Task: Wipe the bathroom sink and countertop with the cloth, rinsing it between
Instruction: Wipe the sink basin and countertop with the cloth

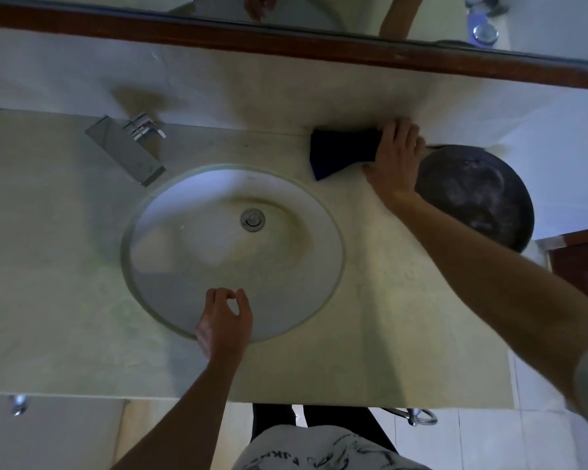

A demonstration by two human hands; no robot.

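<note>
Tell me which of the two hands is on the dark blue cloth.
The right hand, pressing the dark blue cloth at the countertop's back edge. The left hand hovers empty over the white sink.

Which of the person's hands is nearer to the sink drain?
Left. The left hand hovers over the basin's near rim, just below the drain; the right hand presses the dark blue cloth on the countertop beyond the rim.
</note>
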